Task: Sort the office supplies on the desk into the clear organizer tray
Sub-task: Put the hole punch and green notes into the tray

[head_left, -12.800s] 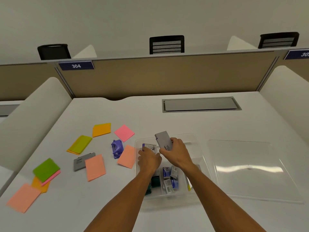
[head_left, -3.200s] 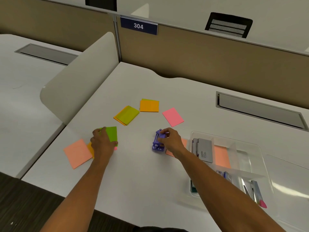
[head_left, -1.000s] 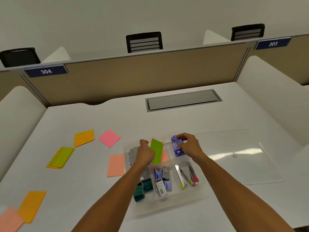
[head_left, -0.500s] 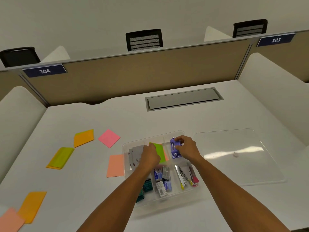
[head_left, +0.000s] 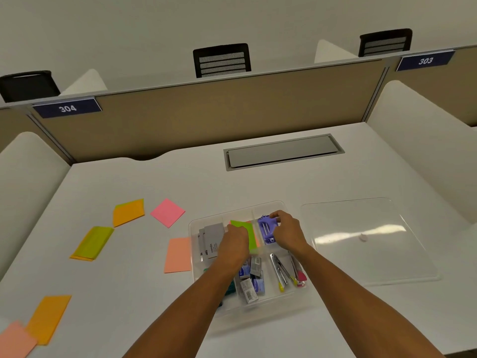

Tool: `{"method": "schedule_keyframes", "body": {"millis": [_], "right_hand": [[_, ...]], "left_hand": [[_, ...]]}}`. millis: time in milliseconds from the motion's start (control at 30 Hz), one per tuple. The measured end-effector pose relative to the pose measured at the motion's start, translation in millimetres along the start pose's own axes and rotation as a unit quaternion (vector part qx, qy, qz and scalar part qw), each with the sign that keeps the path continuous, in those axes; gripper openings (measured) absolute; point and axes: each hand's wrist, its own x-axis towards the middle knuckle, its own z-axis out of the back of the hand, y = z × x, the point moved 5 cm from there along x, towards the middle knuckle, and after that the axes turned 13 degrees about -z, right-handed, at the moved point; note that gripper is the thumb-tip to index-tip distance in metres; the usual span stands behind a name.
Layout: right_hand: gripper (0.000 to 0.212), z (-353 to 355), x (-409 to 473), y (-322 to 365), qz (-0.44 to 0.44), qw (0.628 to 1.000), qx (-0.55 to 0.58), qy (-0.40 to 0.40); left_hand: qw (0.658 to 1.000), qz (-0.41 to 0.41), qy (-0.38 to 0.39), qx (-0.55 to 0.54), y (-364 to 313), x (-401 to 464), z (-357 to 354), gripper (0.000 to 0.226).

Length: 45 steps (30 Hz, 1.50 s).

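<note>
A single head-worn wide-angle camera looks forward and steeply down from the near edge of the white desk [head_left: 258,187], close above the clear organizer tray [head_left: 281,204] near centre; its view reaches to the far tan partition [head_left: 219,112] and chairs beyond

An open-plan office or study hall: numbered placards [head_left: 66,108] on tan partition panels [head_left: 206,117], mesh-backed chairs [head_left: 222,60] beyond, white counter [head_left: 180,182] with cable hatch [head_left: 282,152].
</note>
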Motion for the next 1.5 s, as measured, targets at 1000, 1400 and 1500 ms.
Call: {"method": "schedule_keyframes", "body": {"millis": [1000, 1400, 1500], "right_hand": [[0.054, -58, -61, 80, 0.171, 0.983, -0.035, 0.054], [0.063, -138, -90, 130, 0.243, 0.953, -0.133, 0.122], [0.066, -161, -104, 144, 0.272, 0.937, -0.174, 0.13]], "left_hand": [[0.983, 0.049, -0.176, 0.026, 58, -60, 37, 0.056], [0.969, 0.18, -0.168, 0.035, 165, -130, 33, 0.069], [0.964, 0.207, -0.163, 0.036, 189, -150, 31, 0.07]]}}
